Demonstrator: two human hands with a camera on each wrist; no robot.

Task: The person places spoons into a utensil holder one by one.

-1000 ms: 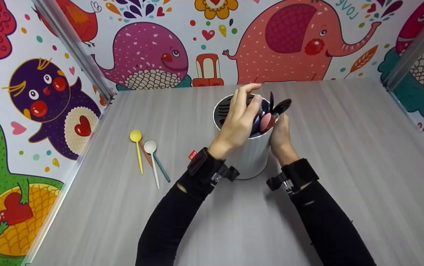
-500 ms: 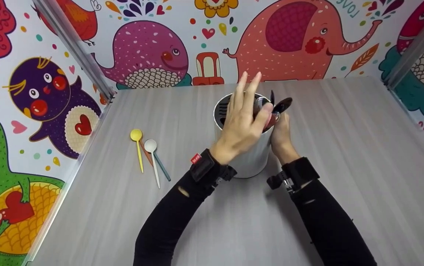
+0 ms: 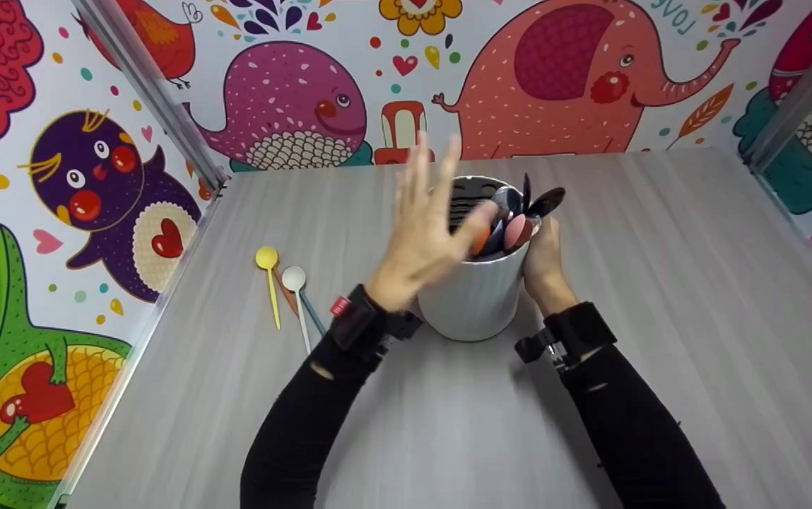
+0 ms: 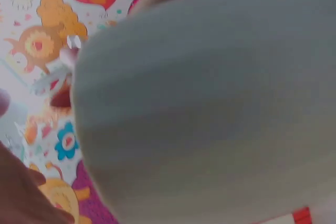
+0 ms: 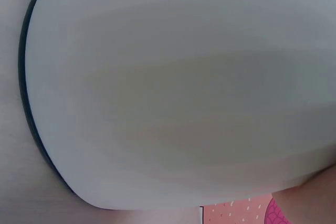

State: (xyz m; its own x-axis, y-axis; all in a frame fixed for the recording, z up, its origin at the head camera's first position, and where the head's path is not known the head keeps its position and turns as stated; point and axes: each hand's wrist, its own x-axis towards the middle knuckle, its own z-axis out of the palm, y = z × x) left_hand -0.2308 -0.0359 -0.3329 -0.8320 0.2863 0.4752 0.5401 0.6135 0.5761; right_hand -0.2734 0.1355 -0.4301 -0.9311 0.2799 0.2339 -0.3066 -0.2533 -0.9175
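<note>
Four spoons lie on the grey table (image 3: 448, 431) to the left of your hands: a yellow spoon (image 3: 267, 259) partly over a brown spoon (image 3: 287, 291), and a white spoon (image 3: 294, 278) partly over a blue-green spoon (image 3: 313, 312). Ahead of you, between your forearms, the white pot (image 3: 473, 300) stands upright on the table. Your right hand (image 3: 544, 263) holds its right side near the rim; the fingertips are hidden behind it. Your left hand (image 3: 421, 237) is wide, fingers straight and spread, blurred beside the left part of the rim. Its thumb lies across your view of the pot's mouth; you cannot tell whether it touches anything. Inside the pot, a black slotted insert (image 3: 473, 194) shows at the left, and a pink spoon (image 3: 517, 230), a shiny spoon (image 3: 507, 200) and a dark spoon (image 3: 548, 201) crowd the right side.
</note>
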